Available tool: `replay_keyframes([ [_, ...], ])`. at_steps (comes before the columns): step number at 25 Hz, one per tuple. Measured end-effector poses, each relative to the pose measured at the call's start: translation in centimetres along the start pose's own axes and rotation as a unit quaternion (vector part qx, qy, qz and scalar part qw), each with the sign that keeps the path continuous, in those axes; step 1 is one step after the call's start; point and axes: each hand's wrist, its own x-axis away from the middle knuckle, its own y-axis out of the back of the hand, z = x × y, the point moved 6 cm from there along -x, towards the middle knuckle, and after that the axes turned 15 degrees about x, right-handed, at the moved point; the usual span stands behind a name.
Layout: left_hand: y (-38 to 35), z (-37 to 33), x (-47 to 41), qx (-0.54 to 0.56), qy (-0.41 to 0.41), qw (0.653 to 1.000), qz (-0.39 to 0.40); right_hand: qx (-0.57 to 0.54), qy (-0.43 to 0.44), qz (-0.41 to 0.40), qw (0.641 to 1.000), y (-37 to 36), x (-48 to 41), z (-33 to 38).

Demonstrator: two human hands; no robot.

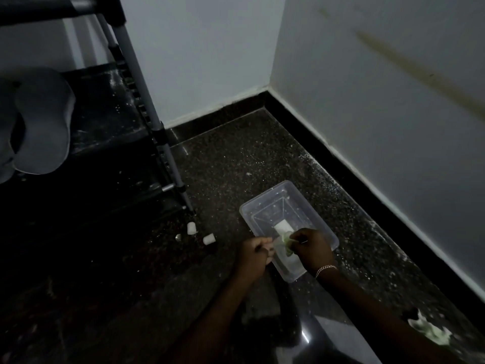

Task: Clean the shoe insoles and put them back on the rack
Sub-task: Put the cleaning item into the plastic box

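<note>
Dark speckled floor (236, 158), white walls (204, 48), rack (147, 101)

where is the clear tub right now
Head view, right of centre: the clear tub sits on the dark floor, between the shoe rack and the right wall.

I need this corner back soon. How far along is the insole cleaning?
Done-looking: two grey insoles lie on the rack shelf, though I cannot tell if they are cleaned. In hand: over the clear tub, the left hand grips a pale piece, likely an insole, and the right hand pinches a green-white cloth against it. Left: finishing that piece and returning it to the rack.
</note>
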Motion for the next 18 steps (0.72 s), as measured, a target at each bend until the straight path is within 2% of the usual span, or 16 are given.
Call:
replay_keyframes([
  [7, 2.5, -0.1, 0.4, -0.026, -0.027, 0.999, -0.026, 0.09, -0.022, 0.002, 0.996, -2.6, -0.9, -2.0],
  [12, 3.5, -1.0, 0.8, -0.072, -0.066, 0.995, -0.036, 0.092, -0.019, -0.022, 0.995, -2.4, -0.6, -1.5],
  [15, 4.6, -2.0, 1.7, -0.11, -0.107, 0.987, -0.05, 0.064, 0.048, -0.061, 0.995, -1.6, 0.8, 0.9],
  [18, 6.5, -3.3, 2.9, -0.161, -0.161, 0.971, -0.069, 0.095, 0.169, -0.061, 0.979, -1.7, 2.3, 4.9],
])
